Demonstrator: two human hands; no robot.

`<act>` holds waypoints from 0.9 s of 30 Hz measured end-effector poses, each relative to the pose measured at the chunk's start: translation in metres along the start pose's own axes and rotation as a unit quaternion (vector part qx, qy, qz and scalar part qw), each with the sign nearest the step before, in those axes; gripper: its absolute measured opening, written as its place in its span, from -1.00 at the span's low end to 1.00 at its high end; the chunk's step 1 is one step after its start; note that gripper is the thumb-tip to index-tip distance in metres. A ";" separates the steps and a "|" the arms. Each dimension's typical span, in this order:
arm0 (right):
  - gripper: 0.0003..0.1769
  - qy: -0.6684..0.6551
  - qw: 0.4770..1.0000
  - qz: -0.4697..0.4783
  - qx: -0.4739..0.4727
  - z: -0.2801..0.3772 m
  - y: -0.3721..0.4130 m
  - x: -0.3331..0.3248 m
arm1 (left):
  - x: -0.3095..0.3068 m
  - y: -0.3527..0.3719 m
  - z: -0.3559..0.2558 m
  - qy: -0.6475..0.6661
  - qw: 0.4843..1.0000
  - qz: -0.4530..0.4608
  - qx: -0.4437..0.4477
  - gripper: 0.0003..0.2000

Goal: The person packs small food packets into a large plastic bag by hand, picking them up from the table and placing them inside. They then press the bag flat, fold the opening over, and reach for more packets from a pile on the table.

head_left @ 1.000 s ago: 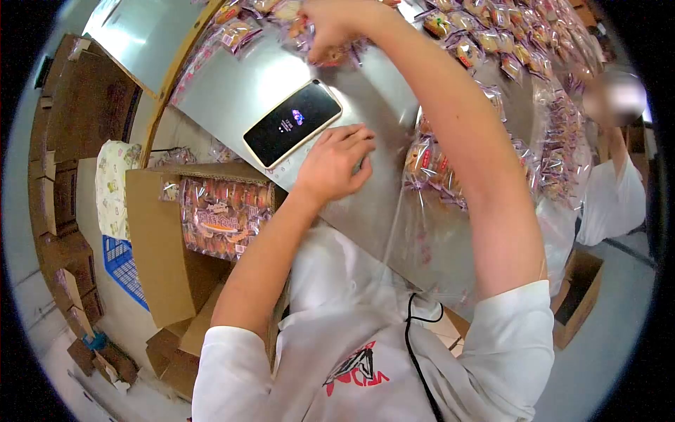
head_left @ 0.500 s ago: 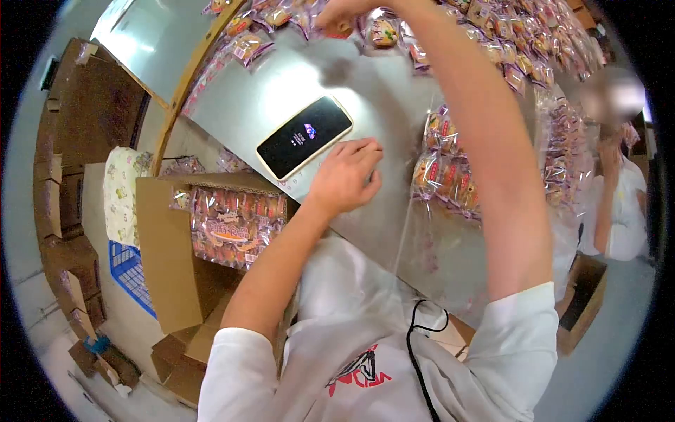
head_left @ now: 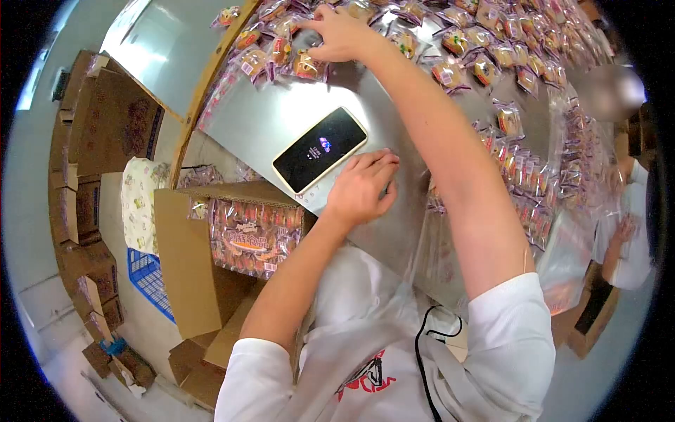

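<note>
My right hand is stretched out over the far side of the metal table. Its fingers are spread among small wrapped cakes in clear and purple packets, and I see none gripped. Nearer to me, my left hand rests on the tabletop, fingers slightly bent, thumb apart, holding nothing visible. Just beyond it lies a phone with a dark lit screen and pale case. Rows of packets in clear plastic lie right of my right forearm, which hides part of them.
At my left an open cardboard box holds a printed bag of packets. Beyond it are a blue plastic basket and stacked cartons. A wooden edge borders the table. Another person is at the far right.
My right hand has moved left and its fingers have spread over the packets. Small packets are spread differently near it. My left hand stays beside the phone while the view has shifted slightly.
</note>
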State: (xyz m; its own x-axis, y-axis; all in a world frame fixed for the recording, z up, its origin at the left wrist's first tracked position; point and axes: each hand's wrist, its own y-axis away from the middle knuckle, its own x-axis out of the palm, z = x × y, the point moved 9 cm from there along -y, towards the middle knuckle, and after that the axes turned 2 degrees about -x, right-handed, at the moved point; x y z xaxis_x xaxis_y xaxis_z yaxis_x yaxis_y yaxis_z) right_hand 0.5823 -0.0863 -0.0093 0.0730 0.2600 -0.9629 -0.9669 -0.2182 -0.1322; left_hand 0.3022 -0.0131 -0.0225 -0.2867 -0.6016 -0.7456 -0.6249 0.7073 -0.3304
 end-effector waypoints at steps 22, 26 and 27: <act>-0.13 0.052 0.996 0.035 -0.063 0.031 0.054 -0.045 | 0.012 0.008 0.008 0.010 1.000 0.008 -0.012 -0.70; -0.26 0.006 0.994 -0.019 -0.105 0.048 0.062 -0.063 | -0.003 0.002 -0.003 0.011 1.000 0.000 -0.004 -0.71; -0.28 -0.011 0.991 -0.051 -0.122 0.055 0.063 -0.068 | -0.003 0.003 -0.004 0.010 1.000 -0.004 -0.001 -0.71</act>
State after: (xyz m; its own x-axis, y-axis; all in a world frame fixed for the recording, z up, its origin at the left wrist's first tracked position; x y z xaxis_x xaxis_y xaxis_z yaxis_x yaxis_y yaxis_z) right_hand 0.5030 -0.0659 0.0605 0.1594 0.3114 -0.9368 -0.8669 -0.4098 -0.2837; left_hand 0.2987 -0.0109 -0.0189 -0.2966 -0.6140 -0.7314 -0.6283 0.7023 -0.3347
